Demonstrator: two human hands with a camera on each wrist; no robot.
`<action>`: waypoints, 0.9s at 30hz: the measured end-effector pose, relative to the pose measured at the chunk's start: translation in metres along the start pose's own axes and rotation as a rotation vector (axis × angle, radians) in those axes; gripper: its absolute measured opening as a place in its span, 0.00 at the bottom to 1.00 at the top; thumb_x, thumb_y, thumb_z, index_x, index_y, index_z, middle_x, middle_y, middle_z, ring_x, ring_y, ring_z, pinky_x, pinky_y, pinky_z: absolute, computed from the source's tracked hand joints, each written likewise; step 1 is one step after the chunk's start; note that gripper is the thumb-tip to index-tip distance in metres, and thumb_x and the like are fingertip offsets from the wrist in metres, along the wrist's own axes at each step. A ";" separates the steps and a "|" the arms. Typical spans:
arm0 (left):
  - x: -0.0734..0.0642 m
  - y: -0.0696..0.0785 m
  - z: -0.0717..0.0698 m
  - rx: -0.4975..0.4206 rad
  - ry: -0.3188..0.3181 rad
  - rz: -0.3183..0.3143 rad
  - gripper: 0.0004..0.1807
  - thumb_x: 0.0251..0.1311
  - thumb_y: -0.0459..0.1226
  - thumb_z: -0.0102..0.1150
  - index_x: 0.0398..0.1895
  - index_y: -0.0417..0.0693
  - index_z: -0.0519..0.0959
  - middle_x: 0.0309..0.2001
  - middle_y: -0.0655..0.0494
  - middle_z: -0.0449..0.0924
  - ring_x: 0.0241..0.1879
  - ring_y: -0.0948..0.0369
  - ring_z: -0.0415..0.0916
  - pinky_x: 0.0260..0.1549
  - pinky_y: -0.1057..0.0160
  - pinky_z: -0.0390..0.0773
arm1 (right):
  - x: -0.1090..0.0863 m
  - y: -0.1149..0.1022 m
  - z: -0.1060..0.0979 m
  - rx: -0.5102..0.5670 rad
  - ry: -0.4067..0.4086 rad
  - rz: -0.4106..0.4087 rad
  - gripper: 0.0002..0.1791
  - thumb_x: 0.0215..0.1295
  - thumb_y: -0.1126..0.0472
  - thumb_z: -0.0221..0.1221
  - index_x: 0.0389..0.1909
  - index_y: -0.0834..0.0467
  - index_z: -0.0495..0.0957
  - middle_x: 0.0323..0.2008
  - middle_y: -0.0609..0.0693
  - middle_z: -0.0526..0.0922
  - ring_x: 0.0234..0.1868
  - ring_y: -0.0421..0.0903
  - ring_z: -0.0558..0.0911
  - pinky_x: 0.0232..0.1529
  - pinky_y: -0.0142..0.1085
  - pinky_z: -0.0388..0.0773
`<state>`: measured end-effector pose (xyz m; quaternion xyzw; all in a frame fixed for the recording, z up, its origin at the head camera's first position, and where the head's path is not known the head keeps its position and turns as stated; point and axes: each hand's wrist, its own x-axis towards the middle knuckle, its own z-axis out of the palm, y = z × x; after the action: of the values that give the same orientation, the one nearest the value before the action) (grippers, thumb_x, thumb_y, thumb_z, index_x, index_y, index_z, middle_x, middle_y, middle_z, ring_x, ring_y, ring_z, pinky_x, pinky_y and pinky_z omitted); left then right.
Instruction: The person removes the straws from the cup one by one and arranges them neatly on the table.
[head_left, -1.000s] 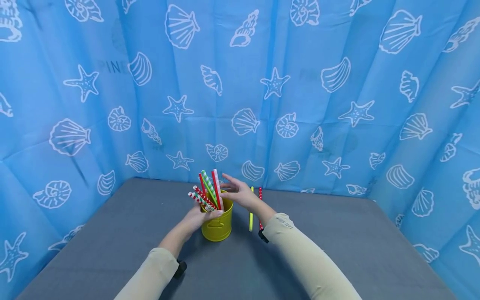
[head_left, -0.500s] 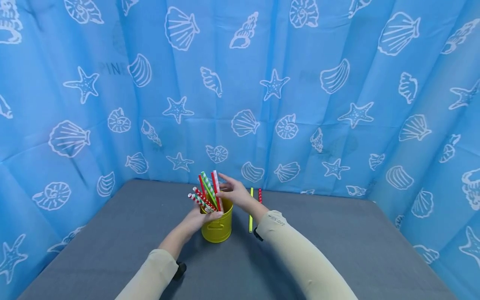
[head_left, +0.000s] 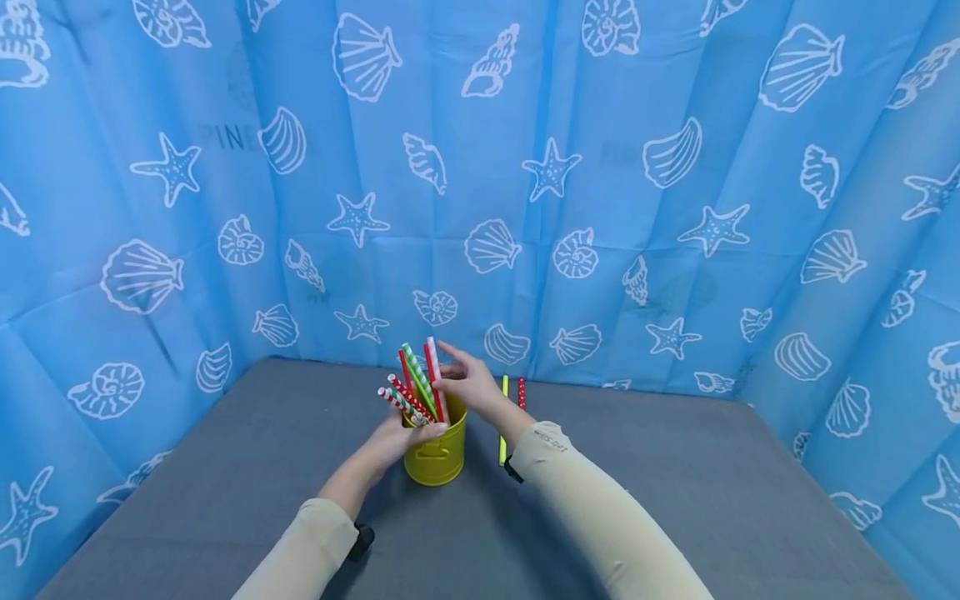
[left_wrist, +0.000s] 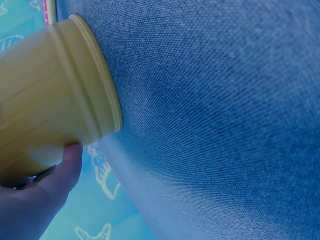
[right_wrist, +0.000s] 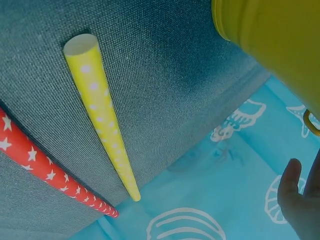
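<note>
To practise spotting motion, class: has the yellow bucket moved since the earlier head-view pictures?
No, no shift shows in any direction: in the head view, the yellow bucket keeps its place beside the yellow straw lying on the table.

Place: screened-off tabletop; kind of room cannot be told
Curtain [head_left: 480, 196]: blue, printed with white seashells and starfish, hung on three sides
Table [head_left: 735, 492]: grey woven surface

Backdrop: bright blue curtain [head_left: 480, 125], softly creased, behind and at both sides | Print: white-outlined starfish [head_left: 551, 170], fan-shaped scallops [head_left: 491, 247] and coiled shells [head_left: 576, 253] | Lettering: faint dark "PINE" [head_left: 227, 137], upper left | Surface: grey table [head_left: 750, 500], woven texture, far edge along the curtain
</note>
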<state>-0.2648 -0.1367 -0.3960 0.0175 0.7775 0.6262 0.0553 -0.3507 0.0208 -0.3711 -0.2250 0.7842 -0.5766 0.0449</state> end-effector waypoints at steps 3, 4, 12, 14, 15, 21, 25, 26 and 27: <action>0.000 0.001 0.000 0.003 -0.003 -0.006 0.46 0.59 0.49 0.65 0.73 0.46 0.51 0.69 0.41 0.58 0.66 0.43 0.57 0.63 0.34 0.54 | -0.001 0.000 -0.001 0.002 0.029 -0.019 0.36 0.66 0.67 0.60 0.73 0.54 0.60 0.49 0.59 0.83 0.54 0.54 0.80 0.55 0.48 0.75; 0.000 0.001 -0.001 0.003 -0.005 -0.006 0.46 0.59 0.50 0.65 0.73 0.46 0.51 0.69 0.41 0.58 0.66 0.43 0.57 0.63 0.34 0.54 | -0.002 0.000 -0.001 0.006 0.038 -0.025 0.36 0.66 0.67 0.60 0.73 0.55 0.60 0.49 0.59 0.83 0.54 0.54 0.80 0.55 0.48 0.75; 0.000 0.003 0.000 -0.003 -0.017 0.009 0.44 0.59 0.48 0.64 0.74 0.48 0.53 0.70 0.42 0.58 0.66 0.43 0.56 0.63 0.34 0.54 | -0.008 -0.005 -0.002 0.009 0.117 -0.078 0.34 0.65 0.68 0.60 0.72 0.55 0.63 0.47 0.60 0.82 0.51 0.54 0.80 0.53 0.46 0.77; 0.000 0.002 0.000 -0.003 -0.017 0.008 0.44 0.59 0.48 0.65 0.73 0.48 0.52 0.69 0.42 0.58 0.66 0.43 0.56 0.63 0.33 0.55 | -0.011 -0.006 -0.003 0.002 0.130 -0.084 0.34 0.65 0.68 0.60 0.72 0.54 0.63 0.47 0.59 0.83 0.50 0.53 0.80 0.53 0.45 0.77; -0.001 0.002 0.000 -0.004 -0.015 0.008 0.45 0.59 0.49 0.65 0.74 0.48 0.52 0.69 0.42 0.58 0.66 0.43 0.56 0.63 0.33 0.54 | -0.012 -0.007 -0.004 -0.001 0.135 -0.092 0.34 0.66 0.69 0.60 0.72 0.54 0.63 0.46 0.59 0.83 0.50 0.52 0.80 0.52 0.44 0.77; 0.001 0.001 0.000 -0.004 -0.004 0.009 0.47 0.58 0.50 0.66 0.73 0.48 0.49 0.68 0.42 0.58 0.65 0.44 0.57 0.63 0.34 0.55 | -0.016 -0.009 -0.009 0.025 0.157 -0.171 0.34 0.65 0.71 0.59 0.72 0.52 0.63 0.45 0.62 0.83 0.47 0.52 0.81 0.50 0.42 0.79; 0.002 0.000 0.000 -0.005 0.011 0.002 0.45 0.58 0.50 0.66 0.71 0.47 0.52 0.66 0.42 0.61 0.64 0.45 0.60 0.63 0.36 0.57 | -0.018 -0.011 -0.014 0.065 0.187 -0.243 0.34 0.65 0.73 0.59 0.71 0.54 0.64 0.45 0.66 0.82 0.47 0.55 0.81 0.48 0.41 0.80; 0.003 0.000 0.000 -0.004 0.015 -0.001 0.45 0.57 0.50 0.66 0.71 0.46 0.52 0.66 0.42 0.62 0.63 0.45 0.60 0.63 0.36 0.57 | -0.018 -0.013 -0.016 0.077 0.197 -0.257 0.34 0.65 0.73 0.59 0.71 0.55 0.65 0.45 0.66 0.82 0.47 0.55 0.81 0.48 0.41 0.80; 0.003 -0.001 0.001 -0.005 0.019 -0.001 0.45 0.57 0.50 0.66 0.70 0.46 0.52 0.65 0.42 0.62 0.63 0.45 0.60 0.63 0.36 0.57 | -0.019 -0.014 -0.017 0.088 0.204 -0.272 0.33 0.65 0.73 0.58 0.71 0.56 0.65 0.45 0.66 0.82 0.47 0.57 0.81 0.48 0.41 0.80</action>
<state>-0.2676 -0.1361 -0.3971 0.0108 0.7764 0.6282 0.0484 -0.3352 0.0400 -0.3566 -0.2672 0.7209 -0.6311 -0.1033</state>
